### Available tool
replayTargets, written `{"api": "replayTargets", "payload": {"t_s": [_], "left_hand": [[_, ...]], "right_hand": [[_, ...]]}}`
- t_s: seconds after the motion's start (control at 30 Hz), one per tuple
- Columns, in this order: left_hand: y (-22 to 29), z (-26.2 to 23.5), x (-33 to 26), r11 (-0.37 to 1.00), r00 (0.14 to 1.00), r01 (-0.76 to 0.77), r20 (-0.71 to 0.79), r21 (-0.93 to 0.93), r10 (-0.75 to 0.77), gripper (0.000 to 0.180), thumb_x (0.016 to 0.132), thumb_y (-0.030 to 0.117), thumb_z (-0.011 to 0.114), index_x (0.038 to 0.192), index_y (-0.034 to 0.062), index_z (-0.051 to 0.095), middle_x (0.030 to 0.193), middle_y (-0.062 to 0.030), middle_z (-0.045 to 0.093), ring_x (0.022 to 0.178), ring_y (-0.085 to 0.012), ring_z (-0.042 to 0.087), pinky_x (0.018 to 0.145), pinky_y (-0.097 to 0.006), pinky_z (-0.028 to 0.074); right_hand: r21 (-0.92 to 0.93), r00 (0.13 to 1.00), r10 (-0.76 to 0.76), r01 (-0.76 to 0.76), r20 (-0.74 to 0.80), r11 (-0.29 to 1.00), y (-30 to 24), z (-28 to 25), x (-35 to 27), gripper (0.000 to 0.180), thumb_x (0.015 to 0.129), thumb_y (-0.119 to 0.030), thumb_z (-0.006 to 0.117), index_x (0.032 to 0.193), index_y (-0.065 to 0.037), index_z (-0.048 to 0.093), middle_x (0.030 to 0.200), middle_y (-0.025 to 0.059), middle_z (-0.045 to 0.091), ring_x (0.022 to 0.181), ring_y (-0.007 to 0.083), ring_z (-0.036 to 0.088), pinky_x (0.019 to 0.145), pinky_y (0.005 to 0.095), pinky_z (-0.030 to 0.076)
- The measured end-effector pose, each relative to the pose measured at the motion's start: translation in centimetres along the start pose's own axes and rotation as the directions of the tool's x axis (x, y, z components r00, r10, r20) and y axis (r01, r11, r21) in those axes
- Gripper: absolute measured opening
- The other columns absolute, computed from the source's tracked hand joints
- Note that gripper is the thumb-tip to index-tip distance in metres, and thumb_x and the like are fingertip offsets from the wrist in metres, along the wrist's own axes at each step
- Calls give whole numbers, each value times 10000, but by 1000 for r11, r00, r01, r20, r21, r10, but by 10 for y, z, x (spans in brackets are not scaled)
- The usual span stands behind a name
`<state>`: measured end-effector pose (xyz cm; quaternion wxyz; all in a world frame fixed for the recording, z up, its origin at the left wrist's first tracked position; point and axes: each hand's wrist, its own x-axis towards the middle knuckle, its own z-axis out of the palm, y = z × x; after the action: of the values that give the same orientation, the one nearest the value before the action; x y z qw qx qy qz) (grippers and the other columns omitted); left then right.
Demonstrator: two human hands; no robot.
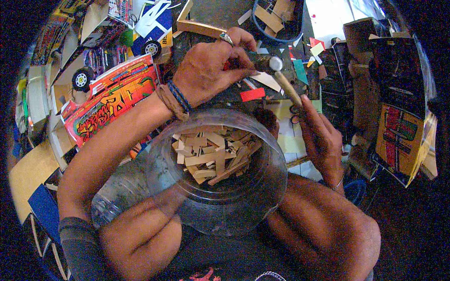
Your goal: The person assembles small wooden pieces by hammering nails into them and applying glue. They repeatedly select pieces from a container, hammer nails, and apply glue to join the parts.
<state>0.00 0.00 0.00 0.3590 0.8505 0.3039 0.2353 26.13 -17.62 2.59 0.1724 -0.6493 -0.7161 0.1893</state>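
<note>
My right hand [323, 140] is closed around the wooden handle of a hammer [288, 86]. The hammer's round metal face is raised beside the fingertips of my left hand [211, 70]. Those left fingers are pinched together over the dark work table, near a small red patch; whatever they grip is mostly hidden behind them. Below them, a red flat piece [252, 94] lies on the table among paper scraps. Between my legs is a big clear plastic container [234, 213], with many small wood offcuts [218, 152] seen within its round opening.
Brightly printed toy truck parts [115, 100] with black wheels [83, 79] crowd the left side. A blue-rimmed bin [279, 41] with wood pieces stands at the back, beside a wooden frame [199, 25]. Dark panels and a printed board [398, 138] stand at the right.
</note>
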Motion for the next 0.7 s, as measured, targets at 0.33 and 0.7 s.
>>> {"api": "replayTargets", "payload": {"t_s": [0.33,0.7], "left_hand": [[-4,-1,-2,997,995,-74,-65,-23,73,152,839,197,792,884,62,737,1126,-32,663,858,-243,710,750,-345,555],[-2,0,-2,999,998,-35,-49,-30,34,171,847,187,776,851,29,711,1096,-29,663,828,-268,722,747,-359,562]], "right_hand": [[-43,987,-71,65,-145,997,-2,6,3,647,838,-34,750,1435,-215,583,908,88,713,671,246,678,568,378,550],[-124,964,-146,120,-220,985,4,10,3,656,827,-66,765,1437,-224,584,834,85,681,632,246,652,552,382,541]]}}
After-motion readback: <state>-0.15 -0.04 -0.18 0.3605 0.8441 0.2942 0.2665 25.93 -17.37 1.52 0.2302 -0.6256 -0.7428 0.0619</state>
